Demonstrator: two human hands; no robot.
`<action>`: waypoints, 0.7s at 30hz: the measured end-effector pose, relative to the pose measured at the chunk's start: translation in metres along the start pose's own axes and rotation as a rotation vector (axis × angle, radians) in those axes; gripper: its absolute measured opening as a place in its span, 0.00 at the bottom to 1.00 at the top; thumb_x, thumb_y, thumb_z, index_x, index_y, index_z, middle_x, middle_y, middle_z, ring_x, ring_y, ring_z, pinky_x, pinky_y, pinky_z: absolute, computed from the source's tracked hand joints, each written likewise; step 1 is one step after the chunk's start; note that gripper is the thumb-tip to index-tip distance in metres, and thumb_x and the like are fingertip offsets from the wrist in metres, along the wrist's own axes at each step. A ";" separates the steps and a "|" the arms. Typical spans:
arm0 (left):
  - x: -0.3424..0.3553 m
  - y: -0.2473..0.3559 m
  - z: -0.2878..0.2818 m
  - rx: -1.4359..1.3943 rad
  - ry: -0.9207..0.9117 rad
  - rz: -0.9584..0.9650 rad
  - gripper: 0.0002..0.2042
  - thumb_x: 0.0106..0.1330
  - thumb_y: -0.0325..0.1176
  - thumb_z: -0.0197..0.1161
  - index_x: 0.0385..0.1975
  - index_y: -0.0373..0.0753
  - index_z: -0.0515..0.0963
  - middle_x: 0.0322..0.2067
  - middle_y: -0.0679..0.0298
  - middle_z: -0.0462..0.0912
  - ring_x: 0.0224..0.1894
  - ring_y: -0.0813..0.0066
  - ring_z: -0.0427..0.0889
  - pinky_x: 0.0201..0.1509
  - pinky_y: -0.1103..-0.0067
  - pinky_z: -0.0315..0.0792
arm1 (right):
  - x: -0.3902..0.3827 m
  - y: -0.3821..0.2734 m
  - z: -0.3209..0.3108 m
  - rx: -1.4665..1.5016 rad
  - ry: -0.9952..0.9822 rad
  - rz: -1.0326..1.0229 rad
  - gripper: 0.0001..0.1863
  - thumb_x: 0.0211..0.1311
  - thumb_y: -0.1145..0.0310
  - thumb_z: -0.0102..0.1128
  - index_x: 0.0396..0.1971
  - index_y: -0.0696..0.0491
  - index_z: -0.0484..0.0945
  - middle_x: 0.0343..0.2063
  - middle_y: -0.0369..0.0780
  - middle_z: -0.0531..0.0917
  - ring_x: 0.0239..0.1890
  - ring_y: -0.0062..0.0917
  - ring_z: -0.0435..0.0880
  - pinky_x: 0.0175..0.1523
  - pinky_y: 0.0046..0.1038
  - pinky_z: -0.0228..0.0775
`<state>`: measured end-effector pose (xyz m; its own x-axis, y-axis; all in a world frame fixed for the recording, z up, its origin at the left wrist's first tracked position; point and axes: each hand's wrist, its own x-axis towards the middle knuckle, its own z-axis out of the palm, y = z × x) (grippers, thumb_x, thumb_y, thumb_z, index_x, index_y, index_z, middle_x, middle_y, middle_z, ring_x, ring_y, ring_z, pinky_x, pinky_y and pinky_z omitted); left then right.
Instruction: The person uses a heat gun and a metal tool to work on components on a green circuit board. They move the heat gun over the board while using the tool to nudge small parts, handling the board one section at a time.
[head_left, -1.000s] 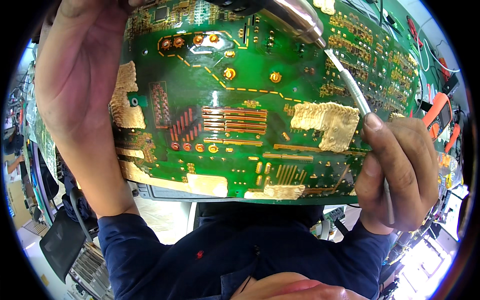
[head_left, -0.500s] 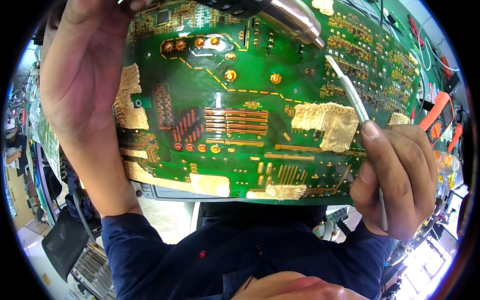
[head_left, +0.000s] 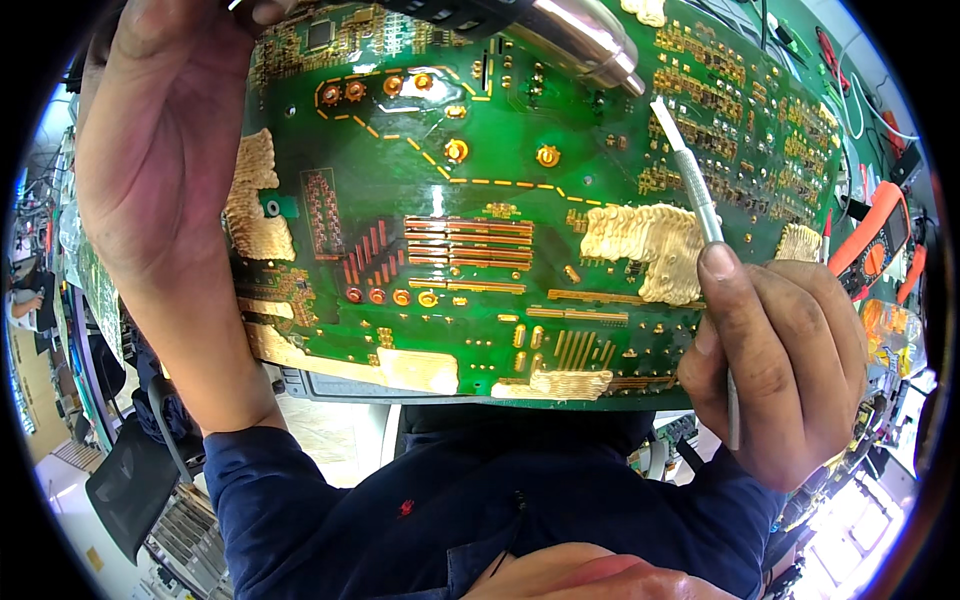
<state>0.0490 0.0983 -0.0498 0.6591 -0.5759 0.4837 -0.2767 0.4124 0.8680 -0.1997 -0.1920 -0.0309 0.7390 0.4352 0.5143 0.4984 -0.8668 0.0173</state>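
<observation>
A large green circuit board (head_left: 500, 330) with gold traces and small parts fills the middle of the view. My right hand (head_left: 775, 360) is closed round a slim silver craft knife (head_left: 692, 178), held like a pen over the board's right half. Its pale blade tip points up among rows of tiny components. Just left of that tip sits the metal nozzle of a hot air gun (head_left: 590, 45). The gun's black handle runs out past the top edge toward my left hand (head_left: 160, 150), whose curled fingers are partly cut off there.
Cream-coloured ridged patches (head_left: 655, 245) cover parts of the board. An orange multimeter (head_left: 872, 250) lies beyond its right edge, near cables on a green mat (head_left: 800, 75). A black chair (head_left: 135, 490) stands at lower left.
My right hand and the craft knife have shifted slightly left, the blade tip moving a little up. The hot air gun and the board appear slightly further left.
</observation>
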 end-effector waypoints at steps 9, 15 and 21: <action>0.000 -0.002 -0.001 -0.012 0.000 -0.003 0.29 0.69 0.48 0.63 0.62 0.32 0.70 0.62 0.53 0.74 0.68 0.58 0.68 0.75 0.59 0.54 | -0.001 0.001 0.000 -0.024 -0.016 -0.008 0.19 0.50 0.85 0.60 0.46 0.70 0.79 0.26 0.47 0.81 0.24 0.33 0.80 0.26 0.31 0.72; 0.000 -0.001 -0.002 -0.014 0.003 -0.005 0.29 0.69 0.48 0.62 0.62 0.32 0.70 0.62 0.53 0.73 0.68 0.58 0.68 0.75 0.59 0.53 | 0.001 -0.003 0.002 -0.096 -0.025 -0.008 0.29 0.35 0.81 0.64 0.46 0.68 0.81 0.26 0.45 0.79 0.24 0.32 0.77 0.26 0.32 0.69; 0.002 -0.001 -0.003 -0.018 0.005 -0.004 0.29 0.69 0.48 0.62 0.62 0.32 0.70 0.62 0.53 0.73 0.68 0.58 0.68 0.75 0.58 0.53 | 0.002 -0.010 0.007 -0.145 -0.072 0.072 0.31 0.35 0.82 0.64 0.49 0.63 0.82 0.24 0.41 0.75 0.26 0.31 0.76 0.29 0.32 0.69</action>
<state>0.0525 0.0985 -0.0503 0.6632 -0.5743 0.4800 -0.2618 0.4228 0.8676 -0.2002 -0.1808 -0.0363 0.8038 0.3821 0.4561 0.3757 -0.9203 0.1090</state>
